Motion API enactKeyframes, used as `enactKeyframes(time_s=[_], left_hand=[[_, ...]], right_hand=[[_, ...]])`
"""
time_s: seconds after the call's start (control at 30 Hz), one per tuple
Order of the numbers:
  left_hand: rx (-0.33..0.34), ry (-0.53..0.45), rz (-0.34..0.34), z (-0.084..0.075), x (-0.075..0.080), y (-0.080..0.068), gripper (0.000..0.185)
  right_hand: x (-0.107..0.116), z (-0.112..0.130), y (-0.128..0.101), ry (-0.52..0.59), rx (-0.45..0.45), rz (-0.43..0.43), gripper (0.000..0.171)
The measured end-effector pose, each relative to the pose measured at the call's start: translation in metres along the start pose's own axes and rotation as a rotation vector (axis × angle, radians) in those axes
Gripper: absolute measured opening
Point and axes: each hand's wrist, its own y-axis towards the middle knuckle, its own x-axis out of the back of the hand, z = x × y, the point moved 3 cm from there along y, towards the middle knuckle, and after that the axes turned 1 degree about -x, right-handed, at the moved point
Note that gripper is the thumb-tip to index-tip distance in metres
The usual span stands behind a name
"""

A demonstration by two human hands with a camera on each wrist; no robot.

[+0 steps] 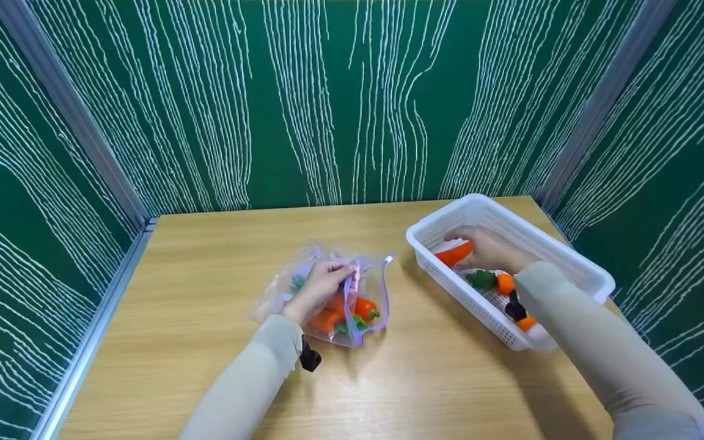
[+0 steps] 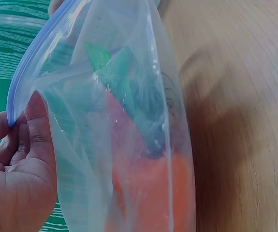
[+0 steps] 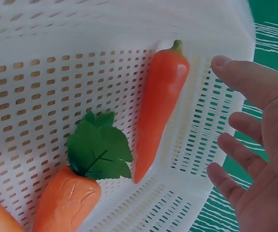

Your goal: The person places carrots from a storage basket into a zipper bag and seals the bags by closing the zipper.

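The left hand [image 1: 317, 287] pinches the blue zip edge of a clear plastic bag [image 1: 327, 292], thumb and fingers pressed together on the rim; in the left wrist view the thumb [image 2: 38, 126] sits against the blue strip [image 2: 30, 63] while the rest of the hand is cut off by the frame's lower left corner. The bag lies on the wooden table [image 1: 205, 256] left of centre, its mouth held up and open toward the right. Inside are orange toy vegetables with green tops [image 1: 361, 310], but the crinkled film blurs them, so their number and exact kind are hard to make out; from the wrist they read only as an orange mass [image 2: 151, 193] under a teal-green shape [image 2: 129, 82]. A small black thing [image 1: 310, 357] shows beside the left sleeve; what it is cannot be told. The right hand [image 1: 489, 249] is inside the white slotted basket [image 1: 572, 260] at the table's right rear, fingers straight and spread, gripping nothing; the right wrist view shows the fingers [image 3: 247, 79] just beside a red-orange toy chilli pepper [image 3: 159, 104], apart from it. The pepper leans against the basket wall, its long axis running from the green stem tip at upper right to the pointed end at lower left in that view. Beside its point lies a toy carrot [image 3: 66, 203] with a green leaf [image 3: 99, 152], its lower part cut off by the frame. From the head view the forearm hides part of the basket's contents.
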Motion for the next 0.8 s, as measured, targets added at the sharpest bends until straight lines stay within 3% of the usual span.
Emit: enactKeyframes(time_s=[0.4,0.8], left_hand=[[-0.005,0.032,-0.017,0.000,0.003,-0.001,0.029],[-0.001,-0.001,0.010,0.000,0.000,-0.001,0.034]], right_hand=[[-0.010,-0.009,0.007,-0.029,-0.092,0.069,0.075],[-0.019,-0.015,0.011,-0.047,-0.097,0.153,0.077]])
